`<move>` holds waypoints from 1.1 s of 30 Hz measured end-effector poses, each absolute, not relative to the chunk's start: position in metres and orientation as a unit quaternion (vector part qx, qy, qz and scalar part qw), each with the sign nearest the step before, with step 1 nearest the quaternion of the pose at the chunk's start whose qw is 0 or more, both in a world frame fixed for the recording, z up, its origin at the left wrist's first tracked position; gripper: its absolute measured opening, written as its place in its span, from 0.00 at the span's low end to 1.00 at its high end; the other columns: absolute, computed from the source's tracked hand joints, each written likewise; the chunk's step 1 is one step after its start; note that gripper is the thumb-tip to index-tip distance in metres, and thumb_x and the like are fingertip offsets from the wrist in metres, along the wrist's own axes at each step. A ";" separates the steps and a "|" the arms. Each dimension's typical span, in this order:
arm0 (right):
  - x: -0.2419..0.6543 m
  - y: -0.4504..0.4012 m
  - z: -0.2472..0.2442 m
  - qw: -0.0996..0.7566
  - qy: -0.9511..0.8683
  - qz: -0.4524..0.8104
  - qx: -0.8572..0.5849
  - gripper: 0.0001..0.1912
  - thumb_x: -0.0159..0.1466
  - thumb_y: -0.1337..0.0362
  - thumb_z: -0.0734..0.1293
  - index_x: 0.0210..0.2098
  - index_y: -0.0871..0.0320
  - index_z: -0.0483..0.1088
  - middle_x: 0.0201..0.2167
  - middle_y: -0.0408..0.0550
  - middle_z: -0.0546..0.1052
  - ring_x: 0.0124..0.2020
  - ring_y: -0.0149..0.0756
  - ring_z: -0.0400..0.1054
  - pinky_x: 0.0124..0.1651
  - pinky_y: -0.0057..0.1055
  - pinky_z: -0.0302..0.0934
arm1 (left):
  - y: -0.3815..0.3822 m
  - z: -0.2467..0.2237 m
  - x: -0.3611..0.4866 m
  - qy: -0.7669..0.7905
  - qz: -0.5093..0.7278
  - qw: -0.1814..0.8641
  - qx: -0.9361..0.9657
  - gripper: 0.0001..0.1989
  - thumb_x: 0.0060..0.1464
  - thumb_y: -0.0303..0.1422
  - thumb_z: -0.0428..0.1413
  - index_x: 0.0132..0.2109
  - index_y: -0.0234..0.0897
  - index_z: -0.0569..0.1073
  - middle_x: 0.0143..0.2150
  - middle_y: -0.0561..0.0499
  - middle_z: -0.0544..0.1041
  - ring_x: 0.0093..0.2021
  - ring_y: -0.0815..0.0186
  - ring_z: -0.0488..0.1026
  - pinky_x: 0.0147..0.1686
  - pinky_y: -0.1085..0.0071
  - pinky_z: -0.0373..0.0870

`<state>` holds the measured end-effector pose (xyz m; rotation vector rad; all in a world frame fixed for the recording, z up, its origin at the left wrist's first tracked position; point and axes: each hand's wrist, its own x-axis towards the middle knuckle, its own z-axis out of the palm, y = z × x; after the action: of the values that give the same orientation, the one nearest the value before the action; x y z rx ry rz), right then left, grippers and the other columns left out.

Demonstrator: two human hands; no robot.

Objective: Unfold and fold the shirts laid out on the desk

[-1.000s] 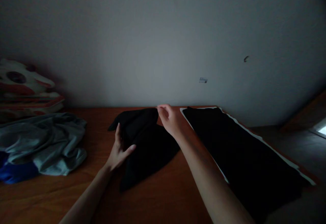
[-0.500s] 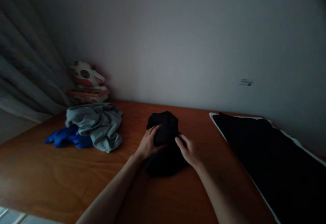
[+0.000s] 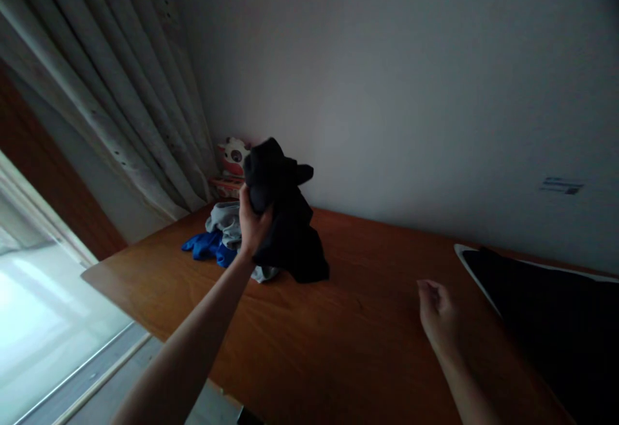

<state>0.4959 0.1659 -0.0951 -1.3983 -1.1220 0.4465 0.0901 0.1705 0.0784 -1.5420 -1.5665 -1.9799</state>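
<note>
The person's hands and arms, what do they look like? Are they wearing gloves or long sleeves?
No gloves: the left hand and right hand are bare. The slim left forearm and right forearm show no sleeves, watch or bracelet. It's too dim to tell about rings.

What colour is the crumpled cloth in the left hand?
The crumpled cloth is black, best seen in the head view.

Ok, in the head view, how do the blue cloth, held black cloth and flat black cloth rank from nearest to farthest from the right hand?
1. Flat black cloth, to the right.
2. Held black cloth, left, in the left hand.
3. Blue cloth, farther left.
</note>
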 end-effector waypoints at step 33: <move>0.491 0.168 -0.091 0.595 -0.512 0.195 -0.588 0.21 0.63 0.43 0.61 0.35 0.54 0.71 0.32 0.51 0.79 0.33 0.41 0.73 0.38 0.36 0.68 | 0.176 -0.074 0.248 -0.413 -0.295 -0.063 -0.859 0.17 0.61 0.31 0.49 0.54 0.38 0.75 0.57 0.41 0.77 0.56 0.55 0.75 0.59 0.54 0.71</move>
<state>0.4914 0.1676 -0.0912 -1.3657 -1.1896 0.4533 0.2477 0.1764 -0.0738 -2.8136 -1.3519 -0.9652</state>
